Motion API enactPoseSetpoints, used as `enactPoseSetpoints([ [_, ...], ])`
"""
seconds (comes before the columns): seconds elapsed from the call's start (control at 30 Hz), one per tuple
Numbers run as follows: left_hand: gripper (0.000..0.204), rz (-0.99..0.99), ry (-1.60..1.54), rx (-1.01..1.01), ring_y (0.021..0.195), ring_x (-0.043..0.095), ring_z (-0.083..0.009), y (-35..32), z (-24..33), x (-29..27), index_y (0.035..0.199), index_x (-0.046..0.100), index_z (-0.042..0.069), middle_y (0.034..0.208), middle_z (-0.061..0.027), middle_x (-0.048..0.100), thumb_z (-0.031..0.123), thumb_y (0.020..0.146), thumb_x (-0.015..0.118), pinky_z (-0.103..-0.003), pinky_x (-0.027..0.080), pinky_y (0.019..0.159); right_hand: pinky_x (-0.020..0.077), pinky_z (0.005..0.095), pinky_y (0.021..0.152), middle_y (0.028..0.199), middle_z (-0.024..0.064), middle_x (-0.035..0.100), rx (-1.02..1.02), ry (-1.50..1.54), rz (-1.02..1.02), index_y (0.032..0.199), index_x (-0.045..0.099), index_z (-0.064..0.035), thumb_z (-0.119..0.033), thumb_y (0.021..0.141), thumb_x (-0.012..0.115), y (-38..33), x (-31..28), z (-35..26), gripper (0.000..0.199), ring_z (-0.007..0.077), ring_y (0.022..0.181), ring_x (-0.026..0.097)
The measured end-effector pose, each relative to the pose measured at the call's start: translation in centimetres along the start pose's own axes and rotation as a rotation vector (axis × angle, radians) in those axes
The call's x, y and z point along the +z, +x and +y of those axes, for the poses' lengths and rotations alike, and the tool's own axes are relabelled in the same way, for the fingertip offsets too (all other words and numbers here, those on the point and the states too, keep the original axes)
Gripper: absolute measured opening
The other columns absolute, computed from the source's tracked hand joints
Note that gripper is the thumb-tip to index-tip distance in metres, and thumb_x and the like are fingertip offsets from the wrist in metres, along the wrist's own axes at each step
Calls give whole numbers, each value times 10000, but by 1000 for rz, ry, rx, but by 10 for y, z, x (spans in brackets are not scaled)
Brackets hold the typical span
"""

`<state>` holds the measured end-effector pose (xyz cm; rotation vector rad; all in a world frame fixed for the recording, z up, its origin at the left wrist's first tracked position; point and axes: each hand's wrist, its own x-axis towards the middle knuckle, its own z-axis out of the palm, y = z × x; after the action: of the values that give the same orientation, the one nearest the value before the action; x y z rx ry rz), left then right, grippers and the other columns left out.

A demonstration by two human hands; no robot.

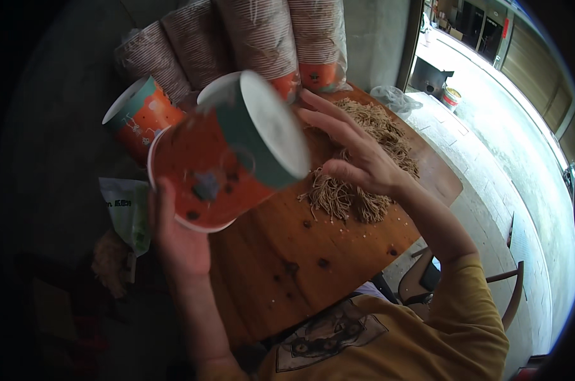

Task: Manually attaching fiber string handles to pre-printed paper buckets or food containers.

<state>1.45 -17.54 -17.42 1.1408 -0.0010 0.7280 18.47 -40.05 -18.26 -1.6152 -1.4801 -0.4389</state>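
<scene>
A large orange and green paper tub (198, 171) is tilted over above the table, its white base toward the upper right and its rimmed mouth toward the lower left. My left hand (183, 244) grips it at the rim, thumb on the outer wall; the other fingers are hidden. To the right of the base, my right hand (357, 152) is open with fingers stretched out and holds nothing. Whether its fingertips touch the tub, I cannot tell. Beyond my right hand lies a pile of thin brown noodle-like strands (370, 124).
Another orange and green tub (148, 117) stands at the left. Tall plastic-wrapped stacks of tubs (256, 38) line the back of the wooden table (313, 260). A green and white packet (127, 213) is at the left edge, a clear plastic bag (395, 100) at the far right.
</scene>
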Motion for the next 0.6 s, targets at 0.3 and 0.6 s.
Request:
enactPoseSetpoints([
  [0.3, 308, -205, 1188, -98, 844, 662, -301, -57, -2, -32, 1174, 520, 16, 917, -190, 660, 248, 971, 508, -394, 494, 706, 462, 387, 861, 992, 47, 587, 124, -582, -531, 902, 619, -108, -139, 800, 627, -116, 0, 89, 108, 255, 992, 536],
  [0.6, 242, -366, 1408, -25, 813, 617, -416, -59, -8, -7, 1094, 533, 32, 849, -226, 631, 216, 938, 544, -483, 475, 649, 474, 390, 748, 874, 73, 569, 283, -384, -364, 800, 564, -79, -79, 760, 625, -144, -36, 36, 74, 278, 871, 565],
])
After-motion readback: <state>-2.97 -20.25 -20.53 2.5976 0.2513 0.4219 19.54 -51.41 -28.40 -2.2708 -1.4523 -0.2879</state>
